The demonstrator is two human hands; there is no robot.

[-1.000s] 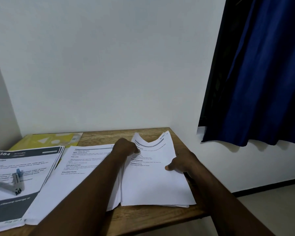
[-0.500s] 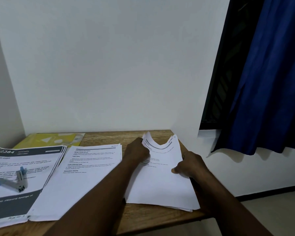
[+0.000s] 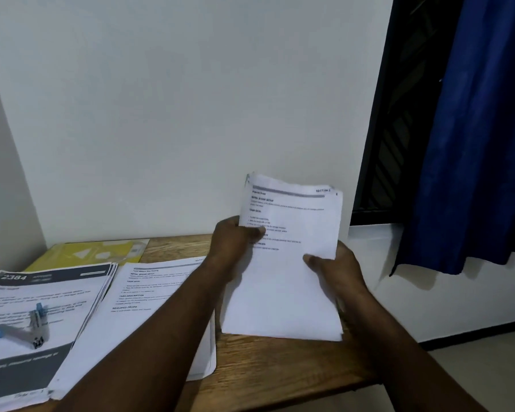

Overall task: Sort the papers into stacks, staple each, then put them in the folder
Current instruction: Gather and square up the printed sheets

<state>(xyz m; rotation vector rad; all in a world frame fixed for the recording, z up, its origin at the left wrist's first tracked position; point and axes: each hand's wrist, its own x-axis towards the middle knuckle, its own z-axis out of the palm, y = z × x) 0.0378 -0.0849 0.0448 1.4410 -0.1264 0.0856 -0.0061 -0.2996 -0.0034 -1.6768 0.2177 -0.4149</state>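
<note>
Thin, limp sheaf of white printed paper sheets (image 3: 286, 281), tilted up over the right end of the brown grained wooden counter (image 3: 280, 370), lower edge down by the wood. Clamped on both long edges: left grip (image 3: 235, 242) curled round the left side, thumb across the print; right grip (image 3: 336, 272) curled round the right. Long axis rising toward the white wall (image 3: 191, 114), header uppermost, top edge wavy.

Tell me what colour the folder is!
The folder is yellow with pale shapes, seen in the head view.
</note>
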